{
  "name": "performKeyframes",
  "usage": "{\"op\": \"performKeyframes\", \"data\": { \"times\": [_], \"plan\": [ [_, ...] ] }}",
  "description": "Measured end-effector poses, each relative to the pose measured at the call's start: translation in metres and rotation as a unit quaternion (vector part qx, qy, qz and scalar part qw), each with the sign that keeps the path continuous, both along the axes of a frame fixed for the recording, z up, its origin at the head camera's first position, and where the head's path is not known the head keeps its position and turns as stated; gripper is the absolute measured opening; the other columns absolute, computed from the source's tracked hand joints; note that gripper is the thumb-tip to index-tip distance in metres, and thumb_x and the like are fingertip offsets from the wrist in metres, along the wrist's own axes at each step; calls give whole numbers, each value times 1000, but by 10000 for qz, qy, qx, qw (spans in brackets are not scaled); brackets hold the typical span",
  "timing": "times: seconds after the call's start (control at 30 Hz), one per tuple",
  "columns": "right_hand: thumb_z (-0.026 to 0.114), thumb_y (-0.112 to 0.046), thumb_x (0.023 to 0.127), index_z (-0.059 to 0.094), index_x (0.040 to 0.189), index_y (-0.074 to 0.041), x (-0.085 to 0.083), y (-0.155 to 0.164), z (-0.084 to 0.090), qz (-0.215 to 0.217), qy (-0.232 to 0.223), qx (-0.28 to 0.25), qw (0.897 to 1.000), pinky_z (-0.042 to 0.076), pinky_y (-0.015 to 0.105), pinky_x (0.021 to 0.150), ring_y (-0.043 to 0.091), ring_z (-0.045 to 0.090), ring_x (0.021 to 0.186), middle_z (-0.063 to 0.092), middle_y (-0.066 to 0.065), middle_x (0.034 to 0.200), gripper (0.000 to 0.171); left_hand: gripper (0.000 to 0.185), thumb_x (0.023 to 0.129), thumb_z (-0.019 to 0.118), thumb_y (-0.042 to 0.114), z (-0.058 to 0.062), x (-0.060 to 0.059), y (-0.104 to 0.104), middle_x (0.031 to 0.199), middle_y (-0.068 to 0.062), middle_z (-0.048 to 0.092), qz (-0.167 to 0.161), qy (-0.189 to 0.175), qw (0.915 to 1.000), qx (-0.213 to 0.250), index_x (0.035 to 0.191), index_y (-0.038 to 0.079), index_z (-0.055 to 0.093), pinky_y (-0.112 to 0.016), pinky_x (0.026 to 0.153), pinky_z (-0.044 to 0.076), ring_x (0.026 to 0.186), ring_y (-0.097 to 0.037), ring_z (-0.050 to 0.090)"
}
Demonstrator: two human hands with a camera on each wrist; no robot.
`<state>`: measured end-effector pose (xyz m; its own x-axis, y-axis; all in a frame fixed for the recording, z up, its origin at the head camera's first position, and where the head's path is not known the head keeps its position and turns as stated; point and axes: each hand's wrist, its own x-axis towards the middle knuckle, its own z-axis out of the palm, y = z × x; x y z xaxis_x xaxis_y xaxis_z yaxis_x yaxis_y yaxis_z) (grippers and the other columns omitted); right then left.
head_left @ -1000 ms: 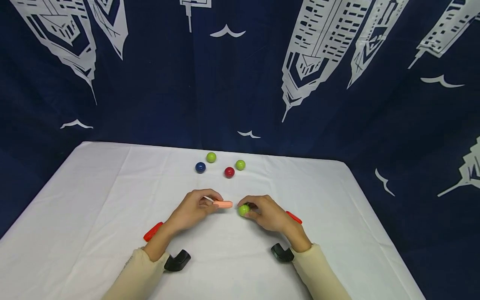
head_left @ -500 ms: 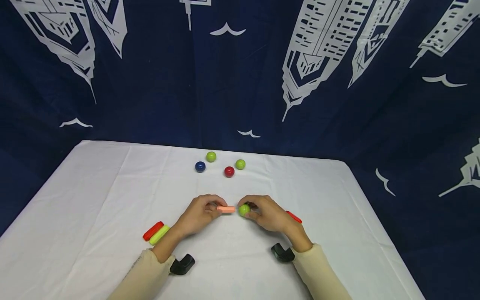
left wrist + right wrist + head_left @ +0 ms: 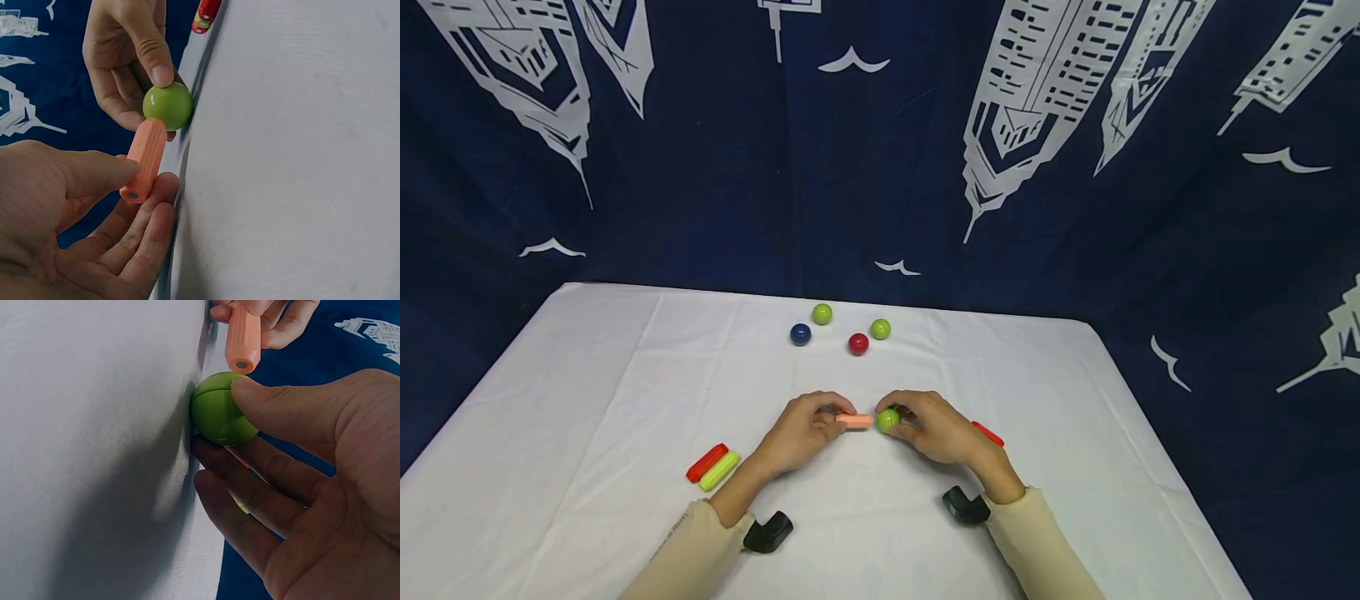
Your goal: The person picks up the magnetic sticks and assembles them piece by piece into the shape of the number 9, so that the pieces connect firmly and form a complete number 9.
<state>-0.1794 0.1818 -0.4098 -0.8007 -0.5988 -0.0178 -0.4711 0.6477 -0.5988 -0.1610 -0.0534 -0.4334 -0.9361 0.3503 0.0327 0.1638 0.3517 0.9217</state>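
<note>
My left hand (image 3: 799, 431) pinches an orange ribbed rod (image 3: 855, 422) between thumb and fingers. In the right wrist view a small grey disc shows in the rod's end (image 3: 242, 362). My right hand (image 3: 942, 428) holds a green ball (image 3: 888, 420) with thumb and fingertips, low at the white cloth. A thin seam runs round the ball (image 3: 222, 412). The rod points at the ball from the left, its end very close; whether they touch I cannot tell. The left wrist view shows the rod (image 3: 147, 159) overlapping the edge of the ball (image 3: 169, 106).
Toward the table's far edge lie a blue ball (image 3: 801, 334), a red ball (image 3: 858, 344) and two green balls (image 3: 822, 314). Left of my left wrist are a red rod (image 3: 707, 462) and a yellow-green rod (image 3: 719, 471). Another red rod (image 3: 988, 433) shows behind my right wrist.
My left hand has moved right and slightly nearer with the orange rod, bringing it close to the green ball. The yellow-green rod has come into sight. My right hand stays put.
</note>
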Motion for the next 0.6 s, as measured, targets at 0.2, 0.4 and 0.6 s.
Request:
{"op": "performKeyframes", "data": {
  "times": [0.2,0.4,0.6],
  "plan": [
    [65,-8,87,62,114,-14,0,-1,1,49,-29,-24,10000,49,31,91,8,59,99,64,-5,111,27,19,85,62,3,-2,0,1,80,-7,65,45,20,10000,-57,99,14,67,-21,60,44,64,-10,53],
    [64,-7,88,61,114,-13,0,-2,1,87,-114,-56,9999,49,30,92,8,59,100,63,-5,110,27,18,86,61,1,-4,0,1,85,-7,66,-27,88,10000,-30,100,11,67,-21,62,45,68,-12,55],
    [64,-9,88,61,114,-13,1,-2,2,87,-142,-48,9998,48,31,92,8,58,100,63,-5,110,27,19,85,60,0,-4,1,2,80,-6,64,-28,100,9999,-55,100,10,67,-20,60,43,65,-11,52]
  ]
}}
